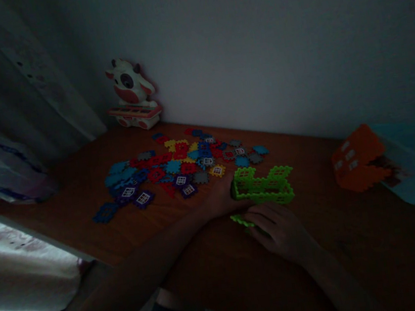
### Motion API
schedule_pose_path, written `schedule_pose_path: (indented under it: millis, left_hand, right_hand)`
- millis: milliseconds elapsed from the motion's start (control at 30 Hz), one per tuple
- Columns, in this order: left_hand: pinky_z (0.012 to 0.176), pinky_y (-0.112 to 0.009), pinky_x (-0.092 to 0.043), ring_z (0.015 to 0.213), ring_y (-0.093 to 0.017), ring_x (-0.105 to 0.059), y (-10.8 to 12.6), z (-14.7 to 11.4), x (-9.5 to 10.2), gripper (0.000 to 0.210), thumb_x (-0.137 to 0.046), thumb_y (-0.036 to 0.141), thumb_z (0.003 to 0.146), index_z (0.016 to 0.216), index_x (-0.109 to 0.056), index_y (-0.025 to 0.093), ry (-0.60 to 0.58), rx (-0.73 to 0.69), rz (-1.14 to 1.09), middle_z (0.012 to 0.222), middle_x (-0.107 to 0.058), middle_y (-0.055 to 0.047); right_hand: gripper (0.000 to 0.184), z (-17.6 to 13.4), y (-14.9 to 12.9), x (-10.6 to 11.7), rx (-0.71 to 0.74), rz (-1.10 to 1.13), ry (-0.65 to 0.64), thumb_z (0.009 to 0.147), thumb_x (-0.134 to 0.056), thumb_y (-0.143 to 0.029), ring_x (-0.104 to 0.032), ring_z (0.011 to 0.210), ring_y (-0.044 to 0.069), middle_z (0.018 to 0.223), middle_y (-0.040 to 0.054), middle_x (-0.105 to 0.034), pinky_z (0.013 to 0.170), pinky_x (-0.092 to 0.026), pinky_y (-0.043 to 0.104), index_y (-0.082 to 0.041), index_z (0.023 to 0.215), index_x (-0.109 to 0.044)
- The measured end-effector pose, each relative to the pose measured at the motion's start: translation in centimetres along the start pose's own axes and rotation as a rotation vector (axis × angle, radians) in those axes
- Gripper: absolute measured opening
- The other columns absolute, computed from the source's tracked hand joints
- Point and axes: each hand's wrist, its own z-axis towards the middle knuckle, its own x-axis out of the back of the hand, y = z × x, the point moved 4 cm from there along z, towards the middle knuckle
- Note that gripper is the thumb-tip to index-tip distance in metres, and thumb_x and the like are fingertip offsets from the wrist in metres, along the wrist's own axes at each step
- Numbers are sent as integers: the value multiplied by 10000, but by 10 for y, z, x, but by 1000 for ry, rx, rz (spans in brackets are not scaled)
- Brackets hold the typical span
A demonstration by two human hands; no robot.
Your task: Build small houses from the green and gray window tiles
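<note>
- The green frame (264, 198) is held at one end by the left hand (223, 196).
- A green piece (241, 220) is pinched by the right hand (279, 226); it is best squared before pressing.

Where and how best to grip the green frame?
I'd pinch the green frame at its right end, coming from the right and above: the left hand is at its left end, and its open top should leave room for a thumb inside.
</note>
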Motion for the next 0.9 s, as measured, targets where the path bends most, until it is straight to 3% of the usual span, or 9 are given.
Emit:
schedule_pose_path:
  millis: [133, 267, 433, 700, 900]
  left_hand:
    - [876, -396, -535, 1029, -264, -649, -6, 1, 2, 723, -890, 403, 620, 1235, -570, 201, 53, 103, -114, 1138, -688, -93]
    - [840, -386, -546, 957, -230, -667, -6, 5, 2, 618, -889, 371, 628, 1112, -556, 182, 110, 168, -282, 1060, -693, -86]
    - [874, -395, -545, 973, -215, -674, -9, 8, 3, 593, -886, 402, 640, 1077, -542, 196, 184, 190, -439, 1091, -684, -88]
    - [911, -412, -544, 999, -224, -676, -17, 12, 12, 582, -864, 445, 664, 1091, -563, 190, 330, 234, -546, 1145, -690, -107]
    - [909, -408, -549, 1014, -224, -679, -15, 12, 8, 583, -864, 424, 671, 1101, -547, 190, 269, 173, -519, 1129, -693, -99]
  right_hand:
    - [162, -2, 4, 5, -35, -17, 80, 932, -591, -169, -709, 806, 211, 925, 75, -746, 721, -600, 366, -192, 1082, -647]
    - [183, -4, 11, 8, -118, -25, 165, 934, -603, -162, -718, 806, 205, 917, 67, -744, 720, -606, 353, -208, 1108, -636]
    - [162, -8, 22, 9, -251, -2, 245, 940, -603, -204, -729, 800, 217, 919, 70, -740, 705, -623, 354, -238, 1091, -650]
    - [128, -13, 29, 8, -339, -3, 285, 943, -599, -232, -727, 779, 226, 904, 77, -727, 674, -620, 357, -246, 1062, -643]
    - [146, -13, 31, 9, -367, -8, 309, 949, -596, -216, -718, 831, 235, 939, 80, -709, 713, -614, 367, -250, 1091, -600]
